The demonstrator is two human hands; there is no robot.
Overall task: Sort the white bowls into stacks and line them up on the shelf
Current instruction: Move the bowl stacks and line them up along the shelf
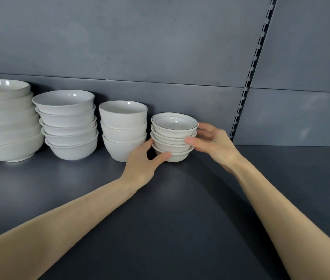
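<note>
Left forearm (69,215) and right forearm (281,209) are bare, seen almost up to the elbow. Left hand (142,166) and right hand (214,145) bare too, slim fingers.

The shelf (180,219) in front of you is a dark, matte slate grey, with soft paler sheen toward the left. Behind it, the back panel (140,37) is a lighter, faintly mottled blue-grey, and the slotted upright (255,63) on the right shows a row of black slots. All your bowls are plain glossy white. The large stack (8,122) at the left end leans slightly cream, the second stack (67,124) and third stack (123,130) are unpatterned, and the small stack (173,144) has a thin dark line round its top bowl's (174,123) rim.
</note>
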